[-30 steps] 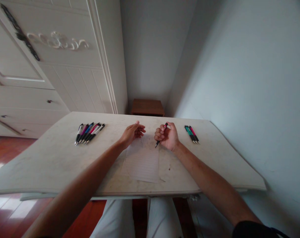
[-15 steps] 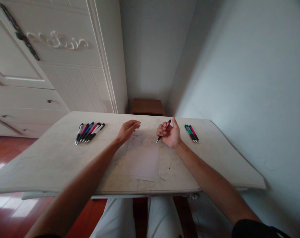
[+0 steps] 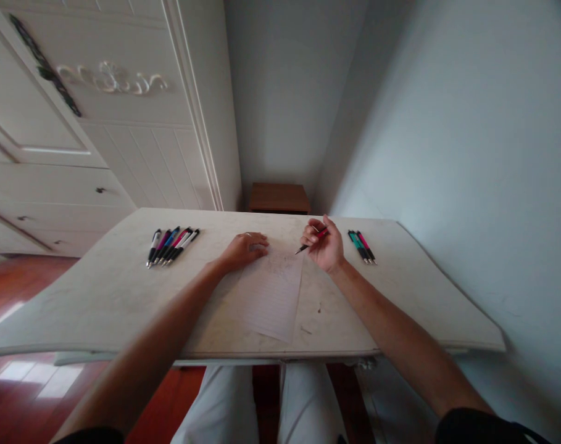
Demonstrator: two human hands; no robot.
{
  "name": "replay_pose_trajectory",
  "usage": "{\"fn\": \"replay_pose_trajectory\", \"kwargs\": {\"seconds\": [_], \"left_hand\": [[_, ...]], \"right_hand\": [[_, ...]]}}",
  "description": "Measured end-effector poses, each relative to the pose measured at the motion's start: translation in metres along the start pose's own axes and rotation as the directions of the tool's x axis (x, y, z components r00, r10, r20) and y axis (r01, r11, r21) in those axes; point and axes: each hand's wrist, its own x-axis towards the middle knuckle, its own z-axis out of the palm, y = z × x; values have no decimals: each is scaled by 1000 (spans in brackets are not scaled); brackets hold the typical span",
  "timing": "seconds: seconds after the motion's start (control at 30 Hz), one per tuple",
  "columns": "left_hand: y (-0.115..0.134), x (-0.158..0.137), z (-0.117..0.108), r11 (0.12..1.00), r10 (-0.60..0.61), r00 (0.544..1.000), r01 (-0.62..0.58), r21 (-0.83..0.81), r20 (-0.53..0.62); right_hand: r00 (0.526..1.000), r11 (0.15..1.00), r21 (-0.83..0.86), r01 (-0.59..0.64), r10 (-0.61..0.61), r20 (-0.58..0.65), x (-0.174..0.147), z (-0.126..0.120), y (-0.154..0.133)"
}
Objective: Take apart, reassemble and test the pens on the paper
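Observation:
A sheet of lined paper [image 3: 271, 302] lies on the white table in front of me, with faint scribbles near its top. My left hand [image 3: 247, 250] rests at the paper's upper left corner, fingers stretched out and holding nothing. Just right of the paper's top edge, my right hand [image 3: 323, 243] is closed around a red and black pen [image 3: 321, 234], its dark tip pointing left and down toward the sheet. The tip appears to be above the paper; contact cannot be made out.
Several pens [image 3: 171, 246] in white, purple, blue and red lie fanned at the table's left. Green and pink pens [image 3: 362, 246] lie side by side at the right. A wooden box-like piece [image 3: 279, 197] stands beyond the table [image 3: 99, 302], between white cabinet [image 3: 169, 160] and wall.
My left hand has come down onto the paper's upper left, and the sheet has turned slightly. The pen in my right hand has tilted flatter, and the right hand has shifted slightly right.

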Motion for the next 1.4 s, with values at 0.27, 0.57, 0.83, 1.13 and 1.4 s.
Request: {"fn": "replay_pose_trajectory", "kwargs": {"seconds": [0.27, 0.57, 0.83, 1.13, 1.4], "left_hand": [[3, -1, 3, 1000, -8, 1000, 8, 18, -30], [0, 0, 3, 998, -35, 993, 29, -55, -116], [3, 1, 2, 1000, 5, 992, -7, -15, -125], [5, 0, 4, 998, -32, 999, 34, 55, -34], [7, 0, 4, 997, -23, 999, 25, 72, -30]], "right_hand": [[992, 987, -101, -124, 122, -29, 2, -3, 3], [981, 936, -301, -183, 193, 2, 3, -7, -2], [999, 864, -503, -33, 48, 16, 3, -12, 4], [995, 533, -840, 102, -57, 85, 2, -16, 3], [981, 171, -971, 166, -133, 144, -1, -19, -1]]}}
